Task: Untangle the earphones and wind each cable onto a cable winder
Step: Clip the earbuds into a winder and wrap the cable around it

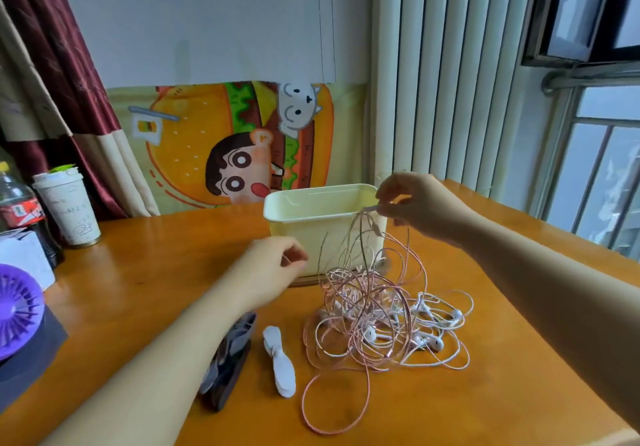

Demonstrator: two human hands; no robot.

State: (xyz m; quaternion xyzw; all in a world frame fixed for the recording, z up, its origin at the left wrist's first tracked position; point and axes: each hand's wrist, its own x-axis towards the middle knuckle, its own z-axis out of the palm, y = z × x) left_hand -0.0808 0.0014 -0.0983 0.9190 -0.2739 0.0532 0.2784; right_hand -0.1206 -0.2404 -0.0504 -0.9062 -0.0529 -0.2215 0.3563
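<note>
Earphone tangle (377, 317): a heap of pink and white cables with white earbuds, lying on the counter (433, 411) right of centre; one pink loop trails toward 6 o'clock
Right hand (415, 206): raised at 12 o'clock of the heap, beside the box rim; its grip pinches the end of a pink cable (346, 286), and strands hang from it down to the heap
Left hand (273, 269): at 10 o'clock of the heap, just beside the box's front wall; fingers curled inward, and I cannot tell whether the grip holds anything
White cable winders (278, 362): a stack lying flat at 9 o'clock of the heap
Dark cable winders (228, 362): a second stack just past the white ones, partly under the left forearm
Box (311, 223): cream plastic, open-topped, upright at 12 o'clock of the heap
Far left, 9 to 10 o'clock: paper cup (67, 210), cola bottle (19, 210), purple fan (14, 310)
</note>
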